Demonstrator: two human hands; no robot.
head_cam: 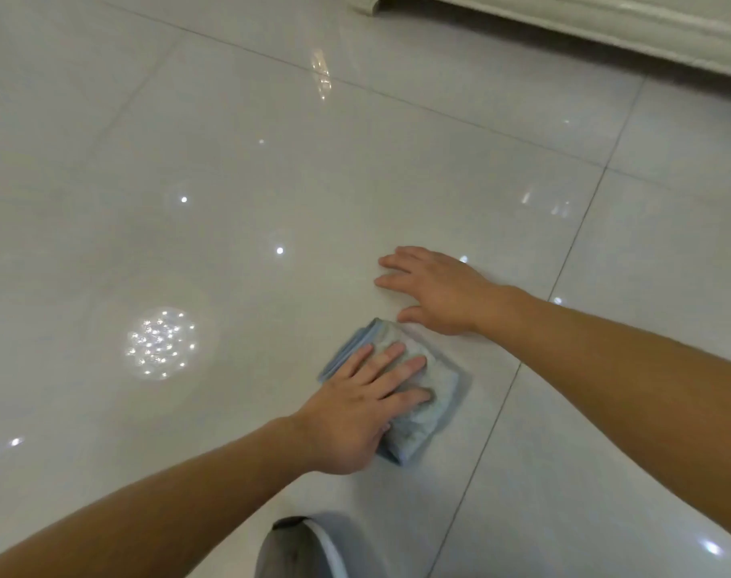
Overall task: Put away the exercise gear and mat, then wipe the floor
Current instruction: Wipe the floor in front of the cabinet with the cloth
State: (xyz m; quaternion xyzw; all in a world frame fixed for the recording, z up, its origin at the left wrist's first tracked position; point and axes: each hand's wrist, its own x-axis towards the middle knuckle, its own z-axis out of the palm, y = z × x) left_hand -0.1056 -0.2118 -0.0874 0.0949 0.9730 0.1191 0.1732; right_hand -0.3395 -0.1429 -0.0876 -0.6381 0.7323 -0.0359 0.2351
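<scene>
Blue folded cloth [422, 423] lies on the glossy tiled floor [230, 181] at lower centre of the frame, pressed under the left hand [355, 406].
The left fingers [397, 367] lie straight and spread on it, gripping nothing. Just above, the right hand [439, 292] rests flat on bare tile, fingers extended, thumb just beside the cloth's upper corner. A white furniture base [564, 22] fills the upper right. A grey-clad knee [297, 548] shows at bottom centre.

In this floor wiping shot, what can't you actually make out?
Head view:
- Cloth: partly hidden under the left hand.
- White furniture: cut off by the top edge, unidentifiable.
- Grey object: blurred, cut off by the bottom edge.
- Exercise gear and mat: outside the frame.
</scene>
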